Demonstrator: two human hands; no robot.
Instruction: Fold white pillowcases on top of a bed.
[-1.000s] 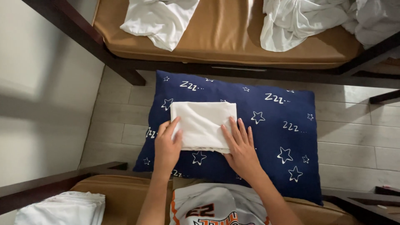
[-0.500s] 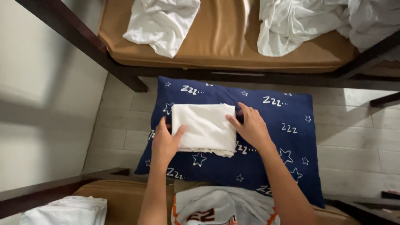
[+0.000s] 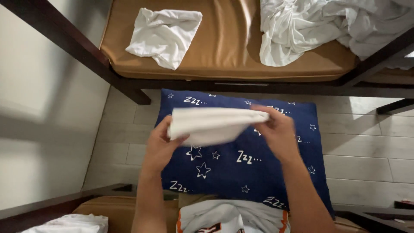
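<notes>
Head view: the left hand (image 3: 160, 144) and right hand (image 3: 278, 131) each grasp 1 end of a folded white cloth (image 3: 213, 125), lifted just above a navy star-patterned pillow (image 3: 254, 168). Beyond the pillow, a tan mattress (image 3: 224, 43) carries 2 crumpled white cloths.

The folded white cloth (image 3: 213, 124) looks soft and matt. The navy pillow (image 3: 241, 164) is smooth printed fabric. The tan mattress (image 3: 224, 47) has a slight leathery sheen. The bed frame (image 3: 241, 86) is dark polished wood; the floor (image 3: 366, 146) is pale matt planking.
</notes>
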